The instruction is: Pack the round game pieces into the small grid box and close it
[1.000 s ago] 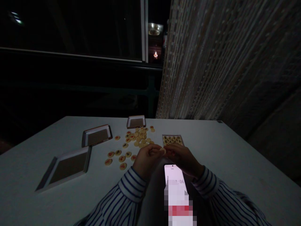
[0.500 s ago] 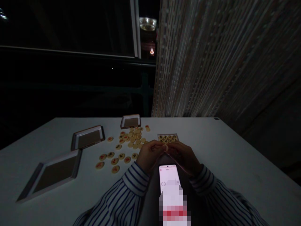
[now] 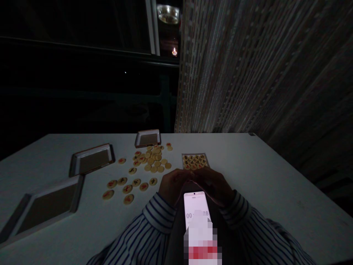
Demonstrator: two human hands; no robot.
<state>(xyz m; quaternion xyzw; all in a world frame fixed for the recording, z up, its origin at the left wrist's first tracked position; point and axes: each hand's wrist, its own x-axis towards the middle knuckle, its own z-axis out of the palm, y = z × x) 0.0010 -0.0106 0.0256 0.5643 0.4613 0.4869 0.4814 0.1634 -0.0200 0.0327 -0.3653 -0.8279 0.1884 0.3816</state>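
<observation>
In dim light my left hand (image 3: 173, 184) and my right hand (image 3: 213, 184) meet over the white table (image 3: 261, 176), fingers curled inward and touching. In the earlier frames a round pale game piece sat between their fingertips; now it is hidden. Just beyond the hands lies a small tray of packed pieces (image 3: 194, 161). A loose heap of round pieces (image 3: 151, 160) with red and black marks lies to the left. A lit phone (image 3: 196, 209) shows a timer below my hands.
Three empty rectangular trays stand on the left: a near tray (image 3: 46, 206), a middle tray (image 3: 92, 159) and a small far tray (image 3: 148, 138). A row of single pieces (image 3: 128, 184) lies nearby. A bead curtain (image 3: 248, 66) hangs behind the table.
The view has shifted, so everything sits lower left. My hands have drawn closer together and the piece seen between the fingertips is no longer visible.
</observation>
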